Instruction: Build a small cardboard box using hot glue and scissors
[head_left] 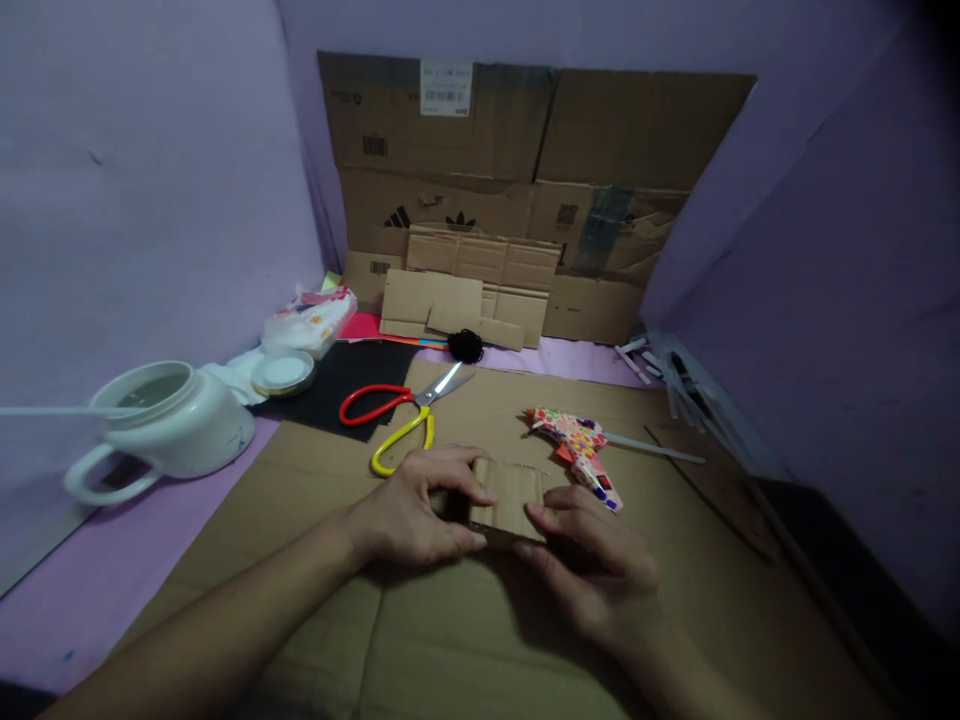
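A small piece of cardboard (511,497), roughly rectangular with faint crease lines, is held between both hands just above the cardboard mat. My left hand (424,505) grips its left side, with the index finger on the top face and the thumb at the near lower edge. On the right side my right hand (592,550) pinches it, fingers on top and thumb beneath. What lies under the piece is hidden. Beyond the hands are scissors (421,400) with one red and one yellow handle, blades apart, and a flower-patterned glue gun (574,440) with a glue stick in its back.
A brown cardboard mat (315,600) covers the work surface. At left stand a white pot (187,430) and its lid (283,372), near black paper (375,360). Black yarn (466,346) and cardboard pieces (435,298) sit at the back. Glue sticks (690,395) lie at right.
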